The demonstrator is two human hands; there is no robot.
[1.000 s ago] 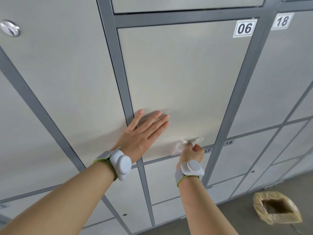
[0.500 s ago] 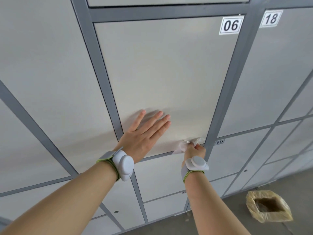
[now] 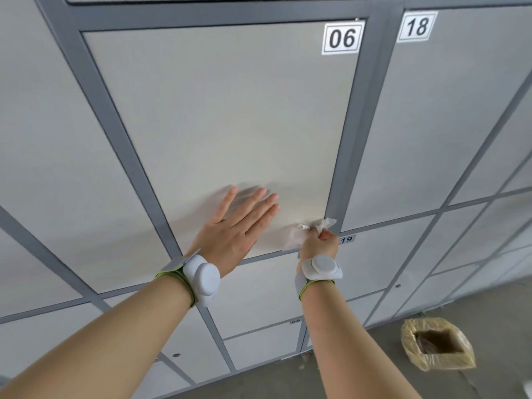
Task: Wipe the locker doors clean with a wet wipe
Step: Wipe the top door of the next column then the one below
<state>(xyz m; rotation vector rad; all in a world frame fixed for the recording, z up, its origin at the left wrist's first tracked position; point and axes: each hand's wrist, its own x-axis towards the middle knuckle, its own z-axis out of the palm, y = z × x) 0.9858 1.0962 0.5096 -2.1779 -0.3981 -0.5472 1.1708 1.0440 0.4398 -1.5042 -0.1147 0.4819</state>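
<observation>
At the lower right corner of door 06 (image 3: 230,110): right hand (image 3: 319,243), fingers curled round a crumpled white wipe (image 3: 299,236), pressing it to the panel just beside the grey frame (image 3: 345,156).

Wipe: bunched and partly hidden by the fingers. One flap pokes up toward the frame post.

Just left of the right hand: left hand (image 3: 233,228), empty, fingers straight and slightly spread, palm flat on the same door near its bottom edge. Probably a brace against the push.

On both wrists: white bands (image 3: 201,276) with green-edged straps.

Above both hands: the remaining face of door 06, pale and plain. Its label (image 3: 341,38) sits at the top right corner, well apart from the wipe.

Right of the right hand, past the frame: door 18 (image 3: 431,125).

Below and right of the right hand, on the floor (image 3: 359,378): bin (image 3: 437,344), open-topped, lined with a yellowish bag.

Step in hand, as judged: working the bottom corner of door 06.

To do it well:
- Spread the wipe flatter so more of it meets the panel.
- Run it into the seam between door and frame, where grime likely gathers.
- Use overlapping strokes, with the left palm steadying the door.
- Turn to a fresh face if the wipe is soiled; whether it is cannot be told.
</observation>
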